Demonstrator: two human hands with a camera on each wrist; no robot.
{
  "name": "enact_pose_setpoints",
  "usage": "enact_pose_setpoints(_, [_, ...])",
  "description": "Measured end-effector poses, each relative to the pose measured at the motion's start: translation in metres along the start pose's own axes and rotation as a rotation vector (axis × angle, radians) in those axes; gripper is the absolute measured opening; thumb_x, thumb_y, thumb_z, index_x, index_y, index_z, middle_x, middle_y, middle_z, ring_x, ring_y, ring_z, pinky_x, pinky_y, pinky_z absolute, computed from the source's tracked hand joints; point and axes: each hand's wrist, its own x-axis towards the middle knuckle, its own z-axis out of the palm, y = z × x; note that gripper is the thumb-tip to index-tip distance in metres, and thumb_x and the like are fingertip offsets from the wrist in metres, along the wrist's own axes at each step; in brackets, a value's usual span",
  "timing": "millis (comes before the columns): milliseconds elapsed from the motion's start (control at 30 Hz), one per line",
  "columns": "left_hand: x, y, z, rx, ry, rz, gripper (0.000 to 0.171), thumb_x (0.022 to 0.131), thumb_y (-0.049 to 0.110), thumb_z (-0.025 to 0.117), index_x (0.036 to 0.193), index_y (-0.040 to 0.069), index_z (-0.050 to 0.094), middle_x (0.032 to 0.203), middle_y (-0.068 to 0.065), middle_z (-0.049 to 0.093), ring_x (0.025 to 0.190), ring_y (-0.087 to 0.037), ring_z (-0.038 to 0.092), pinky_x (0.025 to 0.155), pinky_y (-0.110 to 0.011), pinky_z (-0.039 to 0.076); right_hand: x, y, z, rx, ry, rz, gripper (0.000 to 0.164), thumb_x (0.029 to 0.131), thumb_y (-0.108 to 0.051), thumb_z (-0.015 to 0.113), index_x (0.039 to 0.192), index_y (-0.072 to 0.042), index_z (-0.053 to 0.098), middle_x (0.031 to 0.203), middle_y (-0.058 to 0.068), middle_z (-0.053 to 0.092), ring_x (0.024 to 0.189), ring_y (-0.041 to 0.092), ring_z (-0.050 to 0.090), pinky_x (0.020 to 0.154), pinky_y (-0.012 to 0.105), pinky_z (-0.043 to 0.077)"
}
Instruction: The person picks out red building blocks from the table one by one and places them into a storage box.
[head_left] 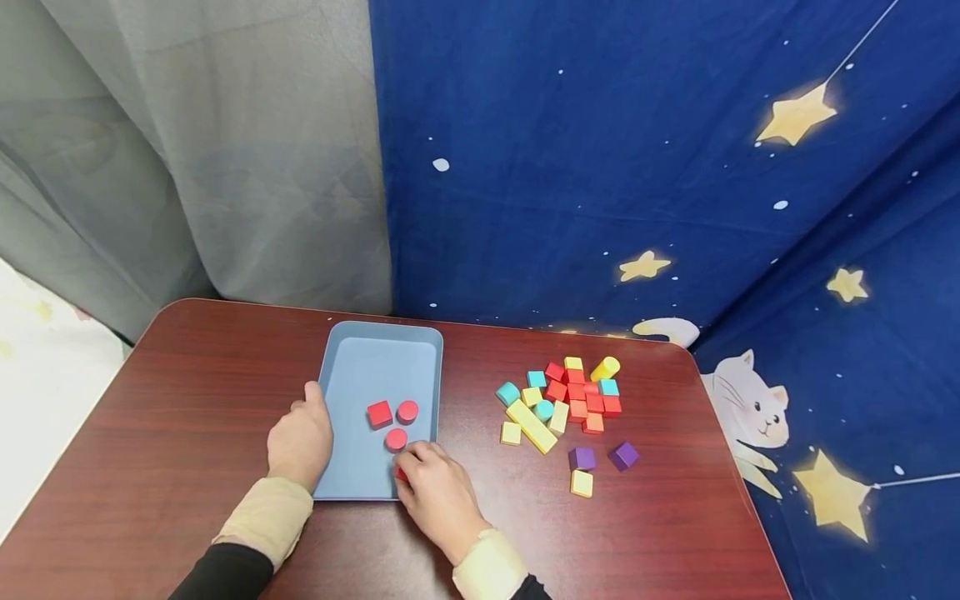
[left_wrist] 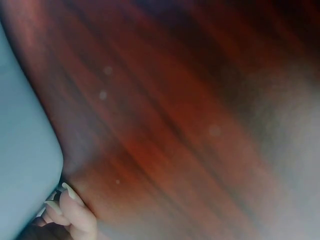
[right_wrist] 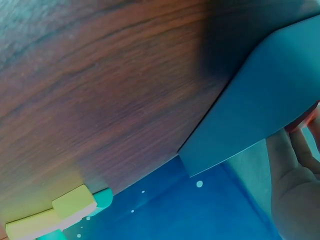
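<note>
A shallow blue-grey tray [head_left: 378, 367] lies on the table left of the middle. My left hand [head_left: 302, 440] grips its left side wall, and in the left wrist view curled fingertips [left_wrist: 75, 210] show by the tray's edge. Inside the tray are a red cube [head_left: 379, 414] and two round red blocks, one [head_left: 407, 411] behind the other [head_left: 396, 439]. Over the tray's near right corner, my right hand [head_left: 438, 492] pinches a red block [head_left: 400, 472], mostly hidden by the fingers. The right wrist view shows a bit of that red block [right_wrist: 303, 118] at the fingertips.
Right of the tray spreads a cluster of red, yellow and teal blocks, with a long yellow block [head_left: 532, 426] and a yellow cylinder [head_left: 605, 368]. Nearer lie two purple cubes [head_left: 582, 458] and a yellow cube [head_left: 581, 483]. Curtains hang behind the brown table [head_left: 187, 392].
</note>
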Motion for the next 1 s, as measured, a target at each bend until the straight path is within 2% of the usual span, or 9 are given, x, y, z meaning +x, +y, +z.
enact_pose_setpoints(200, [0.001,-0.001,0.004,-0.004,0.032,0.002,0.005,0.095,0.002,0.029,0.097,-0.002,0.031,0.064,-0.022,0.047,0.049,-0.041,0.056,0.042,-0.048,0.04,0.003,0.0,0.003,-0.01,-0.01,-0.008,0.011,0.08,-0.021,0.074,0.088,-0.02,0.068,0.092,-0.01,0.061,0.083,0.005,0.059,0.071,0.014,0.044])
enact_pose_setpoints(633, [0.001,-0.002,0.005,-0.005,0.041,-0.001,0.006,0.093,0.001,0.031,0.098,-0.003,0.032,0.064,-0.022,0.047,0.049,-0.04,0.055,0.042,-0.048,0.039,0.01,-0.002,0.009,-0.053,-0.059,-0.011,0.009,0.081,-0.022,0.074,0.087,-0.021,0.068,0.089,-0.01,0.06,0.077,0.006,0.057,0.067,0.017,0.043])
enact_pose_setpoints(1000, [0.0,0.0,0.004,-0.005,0.052,0.002,0.005,0.093,0.001,0.032,0.098,-0.002,0.032,0.064,-0.023,0.048,0.05,-0.041,0.056,0.043,-0.049,0.04,0.014,-0.002,0.018,-0.086,-0.066,0.012,0.009,0.079,-0.022,0.074,0.083,-0.021,0.066,0.083,-0.009,0.057,0.072,0.007,0.055,0.062,0.018,0.043])
